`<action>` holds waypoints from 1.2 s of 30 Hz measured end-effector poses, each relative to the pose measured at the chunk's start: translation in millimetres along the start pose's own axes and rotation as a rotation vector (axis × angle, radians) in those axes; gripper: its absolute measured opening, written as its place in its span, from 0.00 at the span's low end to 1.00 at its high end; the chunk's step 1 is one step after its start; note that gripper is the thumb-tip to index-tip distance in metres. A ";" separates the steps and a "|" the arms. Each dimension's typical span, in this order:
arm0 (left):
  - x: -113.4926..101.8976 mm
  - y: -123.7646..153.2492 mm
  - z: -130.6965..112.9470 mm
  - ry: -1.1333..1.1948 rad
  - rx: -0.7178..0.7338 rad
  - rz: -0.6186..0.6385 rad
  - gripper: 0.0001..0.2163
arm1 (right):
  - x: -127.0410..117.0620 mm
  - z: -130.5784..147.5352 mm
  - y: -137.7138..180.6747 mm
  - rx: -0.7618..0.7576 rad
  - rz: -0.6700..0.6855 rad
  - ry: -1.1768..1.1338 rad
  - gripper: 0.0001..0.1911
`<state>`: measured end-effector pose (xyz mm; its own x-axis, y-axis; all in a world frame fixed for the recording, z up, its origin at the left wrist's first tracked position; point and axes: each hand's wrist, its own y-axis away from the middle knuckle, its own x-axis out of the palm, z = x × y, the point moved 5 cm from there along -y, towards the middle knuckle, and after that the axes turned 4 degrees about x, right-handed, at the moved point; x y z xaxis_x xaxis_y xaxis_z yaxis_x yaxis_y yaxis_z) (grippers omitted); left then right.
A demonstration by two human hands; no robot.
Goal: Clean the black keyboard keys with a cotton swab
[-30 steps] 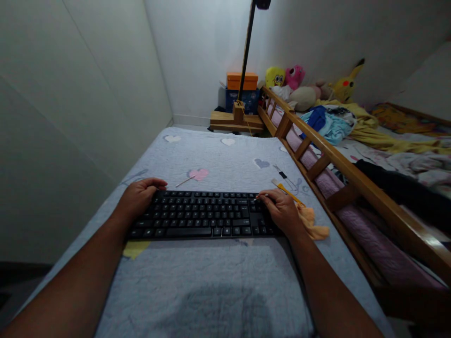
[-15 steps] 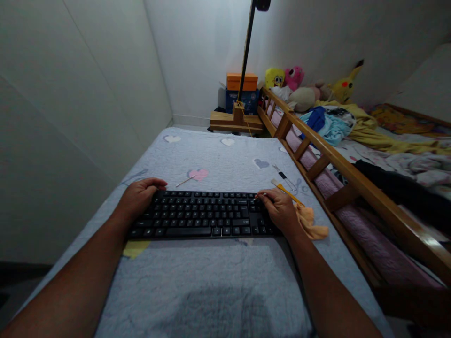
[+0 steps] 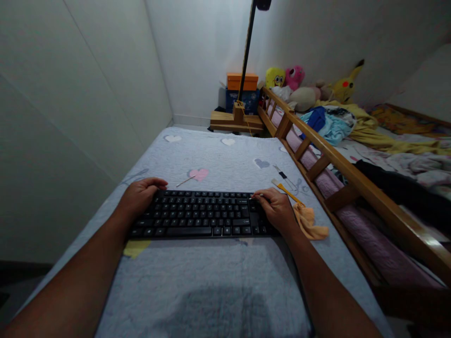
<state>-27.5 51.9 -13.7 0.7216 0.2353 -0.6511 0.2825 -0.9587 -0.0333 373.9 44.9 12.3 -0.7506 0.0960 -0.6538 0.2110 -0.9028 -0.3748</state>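
Observation:
A black keyboard (image 3: 197, 213) lies flat on a bedspread with heart shapes. My left hand (image 3: 139, 195) grips its left end, thumb at the upper corner and the other fingers partly hidden. Over the right part of the keys, my right hand (image 3: 276, 206) pinches a cotton swab (image 3: 256, 196), its white tip down at the keys left of the number pad. A second cotton swab (image 3: 185, 180) rests behind the keyboard, across a pink heart. Beside my right hand lie an orange cloth (image 3: 309, 223) and a yellow-handled brush (image 3: 289, 193).
Behind the brush is a thin metal tool with a black middle (image 3: 283, 175). A wooden bed rail (image 3: 324, 152) runs along the right side, with clothes (image 3: 326, 124) and plush toys beyond. At the far end stands a dark pole (image 3: 246, 51) on a wooden base (image 3: 234, 121).
My right hand has shifted slightly left with the cotton swab along the keys. My left hand and the keyboard have stayed in place.

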 end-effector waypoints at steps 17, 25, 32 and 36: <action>-0.9 2.9 -4.8 0.004 -0.013 0.005 0.18 | 0.7 12.5 1.7 -0.032 0.075 0.020 0.11; -1.4 2.7 -4.5 -0.002 0.011 0.001 0.19 | 2.9 7.5 0.6 -0.032 0.027 -0.004 0.10; -1.1 2.8 -3.9 -0.010 -0.006 0.004 0.19 | 3.8 4.7 0.2 -0.012 0.012 -0.005 0.10; -1.1 2.8 -2.7 -0.006 0.005 0.005 0.19 | 3.1 3.9 0.0 -0.015 0.008 0.010 0.11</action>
<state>-25.8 49.4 -11.1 0.7189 0.2296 -0.6561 0.2757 -0.9606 -0.0340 369.1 43.5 12.8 -0.7424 0.0930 -0.6634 0.2264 -0.8972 -0.3792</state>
